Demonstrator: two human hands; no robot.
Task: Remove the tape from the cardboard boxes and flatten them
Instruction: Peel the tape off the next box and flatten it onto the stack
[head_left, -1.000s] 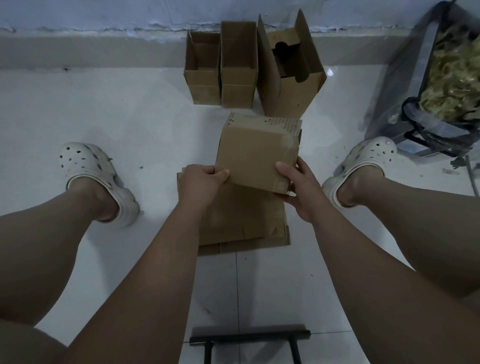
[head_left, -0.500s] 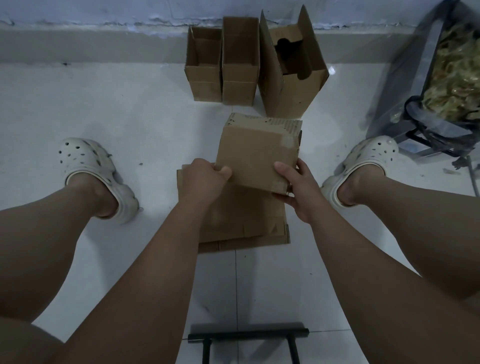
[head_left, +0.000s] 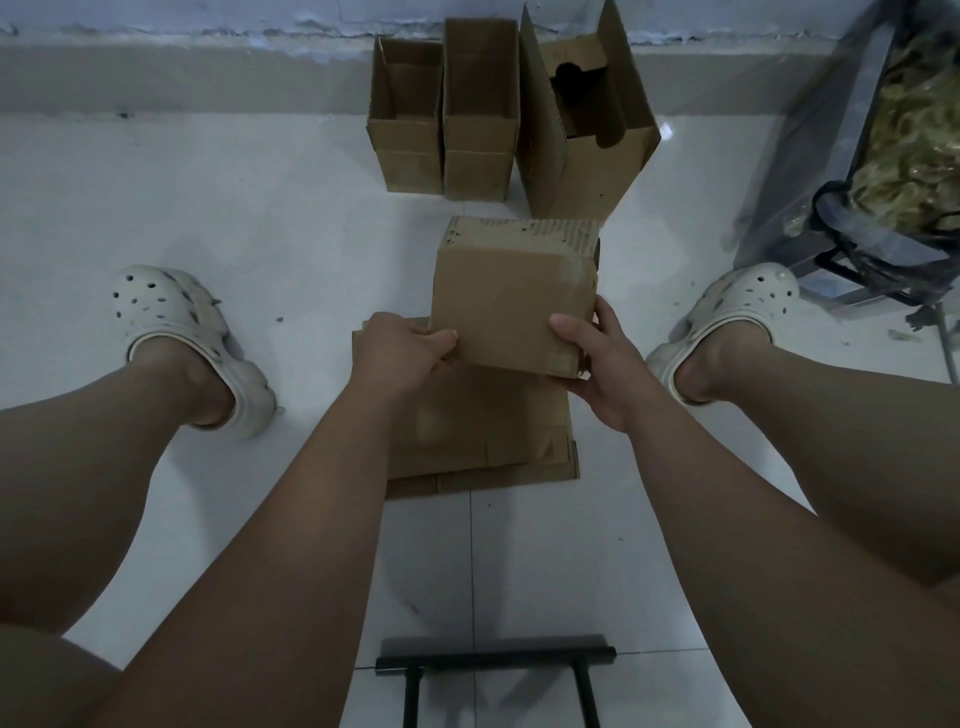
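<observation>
Partly, the held box (head_left: 511, 296) hides the flattened cardboard (head_left: 483, 431) below.

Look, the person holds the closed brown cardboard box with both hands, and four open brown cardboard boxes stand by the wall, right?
Not quite. The head view shows three open brown cardboard boxes standing by the pale wall, not four. The left hand and right hand do hold the closed brown cardboard box.

no readable text, labels, brands or numbers anywhere
</observation>
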